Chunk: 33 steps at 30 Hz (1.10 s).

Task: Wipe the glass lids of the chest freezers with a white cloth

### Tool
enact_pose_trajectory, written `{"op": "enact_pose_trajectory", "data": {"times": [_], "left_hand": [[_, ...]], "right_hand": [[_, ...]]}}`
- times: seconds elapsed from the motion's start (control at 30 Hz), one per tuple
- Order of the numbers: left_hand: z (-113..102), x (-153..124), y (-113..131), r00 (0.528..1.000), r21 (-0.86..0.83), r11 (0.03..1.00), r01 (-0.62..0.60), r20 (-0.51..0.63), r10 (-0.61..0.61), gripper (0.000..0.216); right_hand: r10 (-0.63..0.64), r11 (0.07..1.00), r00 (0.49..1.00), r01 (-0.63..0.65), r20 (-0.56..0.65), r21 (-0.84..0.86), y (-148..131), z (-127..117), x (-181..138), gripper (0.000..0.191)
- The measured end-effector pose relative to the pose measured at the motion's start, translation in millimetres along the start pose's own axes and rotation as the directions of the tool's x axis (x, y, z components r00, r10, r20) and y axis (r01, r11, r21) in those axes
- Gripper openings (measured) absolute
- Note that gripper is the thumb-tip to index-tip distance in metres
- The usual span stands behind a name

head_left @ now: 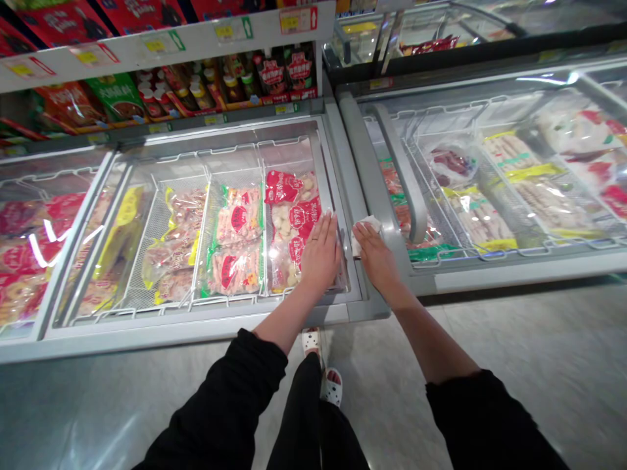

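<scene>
Both hands bear down near the middle of the frame. The left hand (321, 254) lies flat, fingers straight and together, along the right end of the left freezer's glass lid (326, 156), a sliver of white material (330, 213) showing at its fingertips. The right hand (375, 254) spreads its fingers over a crumpled white cloth (371, 223) on the grey rim just right of centre, beside the curved door handle (405, 171); whether they pinch the cloth or only press on it, I can't tell.

From where I stand, the likeliest slip is the cloth sliding out from under those fingers, since it looks loose and thin. Knuckles could also knock the handle if the right hand strays sideways, and leaning hard on the lid could shift it, if it slides.

Much stays hidden. The left palm covers whatever lies beneath it, so whether the sliver belongs to a second cloth is unclear. The right thumb is hard to make out. Glare streaks the glass at far left, blurring the frozen packs (29, 287) there, and the red packages (140, 14) at upper left are cut off by the frame.
</scene>
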<state>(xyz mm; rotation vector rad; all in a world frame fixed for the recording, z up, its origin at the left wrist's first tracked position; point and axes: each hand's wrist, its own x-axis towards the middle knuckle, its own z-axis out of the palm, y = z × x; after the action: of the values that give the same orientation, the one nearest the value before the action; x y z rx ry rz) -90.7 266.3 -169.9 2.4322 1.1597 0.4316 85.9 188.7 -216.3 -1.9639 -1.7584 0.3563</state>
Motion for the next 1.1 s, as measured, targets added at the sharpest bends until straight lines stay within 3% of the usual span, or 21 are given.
{"op": "enact_pose_trajectory", "data": {"times": [0.13,0.23,0.37,0.47,0.67,0.8,0.93,1.1], "left_hand": [[13.0,55.1,-2.1,1.0,0.002,1.0,-0.003,-0.025,0.003,0.065],[30.6,70.5,-3.5,0.997,0.024,0.997,0.072,-0.025,-0.071,0.065],[47.1,66.8,-7.0,0.985,0.02,0.993,0.116,-0.13,-0.113,0.066],[49.5,62.6,-8.2,0.979,0.008,0.995,0.099,-0.178,-0.096,0.067],[49.8,61.0,-8.5,0.982,-0.004,0.996,0.089,-0.169,-0.088,0.07],[51.4,60.0,-10.0,0.984,0.023,0.996,0.082,-0.158,-0.078,0.071],[50.5,59.7,-10.3,0.986,0.016,0.997,0.075,-0.152,-0.072,0.073],[45.9,60.8,-6.7,0.988,0.01,0.995,0.096,-0.121,-0.094,0.072]], "right_hand": [[0.002,1.0,1.0,-0.002,-0.001,-0.014,2.2,-4.2,-21.5,0.07],[0.064,0.997,0.997,-0.066,-0.038,-0.028,-1.8,3.1,-5.6,0.072],[0.12,0.992,0.99,-0.122,-0.072,-0.015,-7.3,11.9,27.0,0.077],[0.085,0.996,0.996,-0.085,-0.018,-0.01,-3.9,8.0,25.7,0.081],[0.093,0.995,0.994,-0.091,0.053,-0.039,9.9,0.0,3.6,0.077],[0.139,0.99,0.99,-0.139,-0.007,-0.007,5.9,5.8,31.2,0.079],[0.108,0.994,0.994,-0.108,-0.02,0.009,0.0,6.5,60.2,0.081],[0.03,0.999,0.997,-0.029,0.072,-0.013,6.5,-3.9,45.6,0.079]]}}
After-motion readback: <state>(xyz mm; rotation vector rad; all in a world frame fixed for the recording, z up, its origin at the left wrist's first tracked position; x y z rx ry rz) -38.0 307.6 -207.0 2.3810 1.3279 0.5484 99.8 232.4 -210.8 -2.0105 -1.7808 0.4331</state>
